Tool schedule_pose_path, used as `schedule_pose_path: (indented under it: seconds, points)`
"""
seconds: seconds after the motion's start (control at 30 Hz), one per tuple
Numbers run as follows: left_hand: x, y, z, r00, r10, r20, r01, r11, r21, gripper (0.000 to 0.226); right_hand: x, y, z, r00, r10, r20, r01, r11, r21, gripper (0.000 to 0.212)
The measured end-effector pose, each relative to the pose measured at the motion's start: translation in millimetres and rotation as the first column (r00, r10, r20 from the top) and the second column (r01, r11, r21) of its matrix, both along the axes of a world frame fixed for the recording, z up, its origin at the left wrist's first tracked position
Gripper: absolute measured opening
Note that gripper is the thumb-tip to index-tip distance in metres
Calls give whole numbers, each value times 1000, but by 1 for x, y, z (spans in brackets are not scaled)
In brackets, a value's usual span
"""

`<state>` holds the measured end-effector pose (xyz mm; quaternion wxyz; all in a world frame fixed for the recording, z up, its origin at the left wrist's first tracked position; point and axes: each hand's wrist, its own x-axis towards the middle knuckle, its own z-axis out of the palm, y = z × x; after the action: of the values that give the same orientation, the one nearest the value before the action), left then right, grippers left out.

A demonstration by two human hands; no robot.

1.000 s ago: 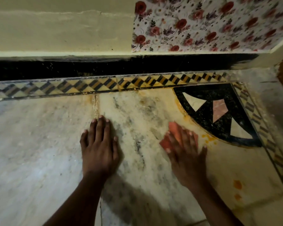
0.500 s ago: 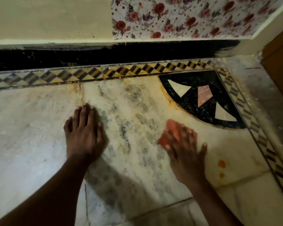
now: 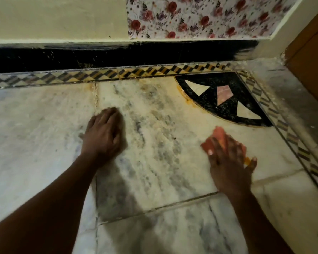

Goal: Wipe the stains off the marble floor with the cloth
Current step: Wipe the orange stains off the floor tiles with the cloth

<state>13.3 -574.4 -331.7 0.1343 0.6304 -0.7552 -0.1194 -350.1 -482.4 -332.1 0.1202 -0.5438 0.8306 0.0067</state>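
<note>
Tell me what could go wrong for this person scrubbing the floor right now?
The small cloth sits almost hidden under the right hand, so it may bunch up and let bare fingers rub the marble floor. An orange stain shows right at the thumb; wiping could smear it rather than lift it. The yellow rim staining along the black inlay may be missed, as the cloth sits apart from it.

**Background: wall and trim only**

Cream wall (image 3: 59, 17) along the top, floral-print covering (image 3: 206, 15) on its right part. Black skirting band (image 3: 117, 54) beneath both. Checkered border strip (image 3: 106, 74) runs below the skirting and turns down the right side. Black quarter-circle inlay (image 3: 226, 105) with pale and pink wedges in the corner. Brown wooden panel (image 3: 312, 57) far right.
</note>
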Motion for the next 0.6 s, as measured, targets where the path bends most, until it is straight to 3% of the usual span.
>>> schedule_pose_path:
  seconds: [0.1, 0.17, 0.27, 0.33, 0.47, 0.53, 0.6]
  points:
    - [-26, 37, -13, 989, -142, -33, 140, 988, -59, 74, -20, -43, 1, 986, -160, 50, 162, 986, -28, 56]
    - [-49, 55, -20, 980, -193, -48, 191, 980, -51, 73, -1, -46, 2, 994, -58, 95, 60, 998, -23, 56]
    - [-98, 79, -21, 970, -236, -63, 235, 971, -35, 72, 21, 30, 3, 987, 161, 26, -156, 978, -138, 58]
    - [-126, 96, -21, 957, -283, -64, 281, 959, -27, 71, 13, 85, 5, 976, 214, 31, -208, 967, -148, 54]
    - [-167, 139, -24, 919, -395, -23, 393, 918, -50, 72, -49, 88, 2, 999, -41, 18, 41, 998, -37, 55]
    - [-176, 154, -25, 903, -428, -28, 426, 903, -49, 72, -61, 51, 1, 981, -160, 112, 167, 984, -58, 54]
    - [-181, 164, -22, 908, -418, -36, 416, 908, -50, 73, -47, 34, 3, 983, -115, 143, 123, 991, -48, 54]
